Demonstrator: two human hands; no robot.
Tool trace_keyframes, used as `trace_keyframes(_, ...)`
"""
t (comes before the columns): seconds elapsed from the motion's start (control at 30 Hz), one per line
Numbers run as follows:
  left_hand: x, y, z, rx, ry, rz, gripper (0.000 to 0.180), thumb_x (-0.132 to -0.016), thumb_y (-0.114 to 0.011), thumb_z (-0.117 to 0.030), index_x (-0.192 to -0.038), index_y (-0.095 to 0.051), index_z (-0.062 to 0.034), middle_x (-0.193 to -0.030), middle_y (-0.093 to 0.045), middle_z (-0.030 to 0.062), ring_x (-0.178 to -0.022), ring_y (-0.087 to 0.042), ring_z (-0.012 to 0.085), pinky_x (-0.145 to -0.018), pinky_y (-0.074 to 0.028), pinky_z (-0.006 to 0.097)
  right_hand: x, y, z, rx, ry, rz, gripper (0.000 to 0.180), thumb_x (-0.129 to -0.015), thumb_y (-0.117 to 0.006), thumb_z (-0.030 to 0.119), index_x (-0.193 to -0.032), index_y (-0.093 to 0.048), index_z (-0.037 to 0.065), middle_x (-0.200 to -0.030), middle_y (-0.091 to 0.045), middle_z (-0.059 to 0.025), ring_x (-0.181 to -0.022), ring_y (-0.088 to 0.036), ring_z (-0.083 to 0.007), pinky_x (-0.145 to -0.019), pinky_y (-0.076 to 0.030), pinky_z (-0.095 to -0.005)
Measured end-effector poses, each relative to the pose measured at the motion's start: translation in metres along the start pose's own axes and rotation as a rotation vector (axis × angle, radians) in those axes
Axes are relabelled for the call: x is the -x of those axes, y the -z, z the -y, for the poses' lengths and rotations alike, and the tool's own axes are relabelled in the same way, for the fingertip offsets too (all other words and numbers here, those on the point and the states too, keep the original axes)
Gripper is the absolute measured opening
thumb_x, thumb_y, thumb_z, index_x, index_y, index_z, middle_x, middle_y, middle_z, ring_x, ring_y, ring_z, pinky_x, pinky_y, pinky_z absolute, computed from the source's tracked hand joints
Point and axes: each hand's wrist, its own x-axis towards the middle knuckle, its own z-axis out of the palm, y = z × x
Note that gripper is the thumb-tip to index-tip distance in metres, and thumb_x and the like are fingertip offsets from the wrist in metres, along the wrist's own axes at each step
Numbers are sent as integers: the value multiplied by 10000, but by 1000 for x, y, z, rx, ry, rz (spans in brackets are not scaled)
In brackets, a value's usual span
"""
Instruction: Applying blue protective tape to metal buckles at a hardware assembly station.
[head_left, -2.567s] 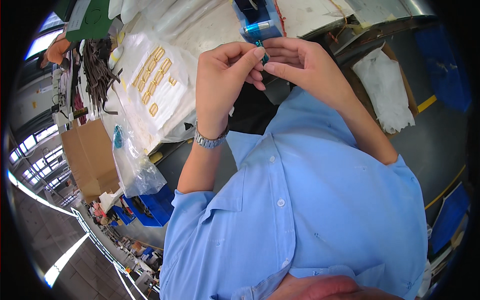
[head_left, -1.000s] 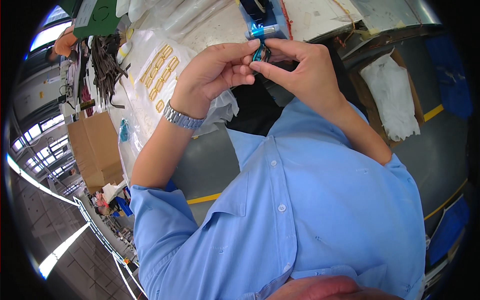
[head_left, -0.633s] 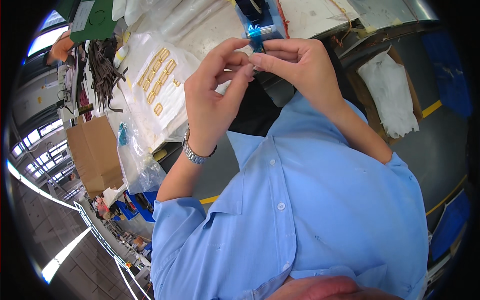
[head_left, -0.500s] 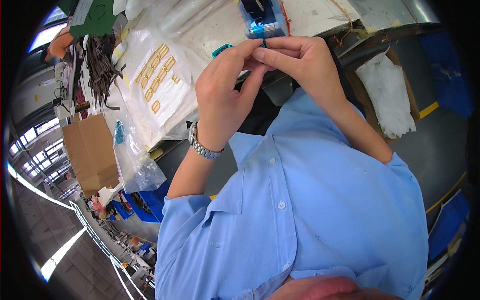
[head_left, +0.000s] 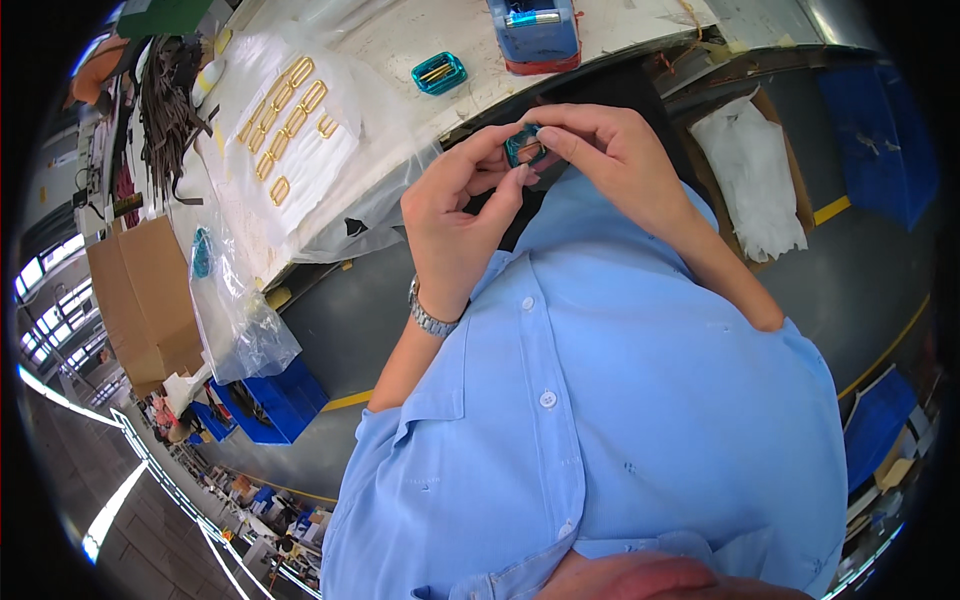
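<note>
Between my two hands, just off the table's front edge, is a translucent teal buckle [head_left: 524, 146] shaped like a small frame. My left hand [head_left: 462, 190], with a metal watch at the wrist, pinches its left side. The fingertips of my right hand [head_left: 610, 150] grip its right side. Beyond my hands, another teal buckle [head_left: 440, 73] with gold-coloured bars across it lies on the table. Rows of gold-coloured buckles [head_left: 282, 120] rest on a white sheet to the left.
A blue tape dispenser [head_left: 535, 38] stands on the white table [head_left: 400, 40]. Dark straps [head_left: 170, 110] hang at the far left. Below them are a cardboard box [head_left: 147, 300] and a clear plastic bag [head_left: 240, 325]. To the right, a carton holds white sheeting [head_left: 750, 180].
Both hands have come back from the tape dispenser toward my body with the teal buckle. The buckle, mostly hidden before, now shows. The whole view has shifted slightly.
</note>
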Motion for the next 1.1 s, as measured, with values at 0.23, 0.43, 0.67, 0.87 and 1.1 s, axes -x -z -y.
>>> trace_keyframes(0.23, 16, 11, -3, 304, 150, 84, 367, -949, -701, 129, -1314, -690, 82, -1127, -723, 107, -1011, -794, 199, -871, -636, 275, 1, 3, 1, 439, 348, 105, 230, -993, -687, 60, -1192, -793, 13, -974, -811, -123, -799, -762, -242, -722, -587, -322)
trace_keyframes(0.43, 6, 27, -4, -212, -145, 147, 388, -876, -790, 46, -1254, -717, -3, -1189, -732, 118, -993, -773, 253, -828, -629, 340, 7, -3, 14, 629, 295, 148, 207, -1002, -707, 43, -1192, -773, -2, -975, -791, -149, -814, -776, -235, -740, -606, -308)
trace_keyframes(0.67, -16, 45, -9, -611, -420, 100, 386, -800, -876, -60, -1164, -744, -54, -1106, -758, 119, -926, -742, 299, -791, -595, 375, -5, -12, 18, 41, -47, 128, 301, -1081, -646, 193, -1301, -730, 5, -996, -793, -96, -873, -765, -183, -779, -604, -325)
trace_keyframes(0.87, -57, 62, 8, -506, -413, -115, 341, -825, -884, -54, -1147, -772, -33, -1122, -777, 104, -999, -745, 246, -876, -574, 340, -7, -5, 13, -64, -115, 213, 417, -1112, -615, 255, -1421, -646, -24, -1136, -784, -121, -1000, -753, -164, -877, -601, -302)
trace_keyframes(1.1, -89, 65, 40, -459, -369, -138, 323, -836, -885, -83, -1136, -773, -38, -1158, -761, 113, -1014, -730, 271, -858, -573, 358, -5, 4, 3, -52, -200, 232, 366, -1102, -620, 215, -1365, -679, -33, -1120, -795, -118, -976, -758, -164, -873, -603, -305)
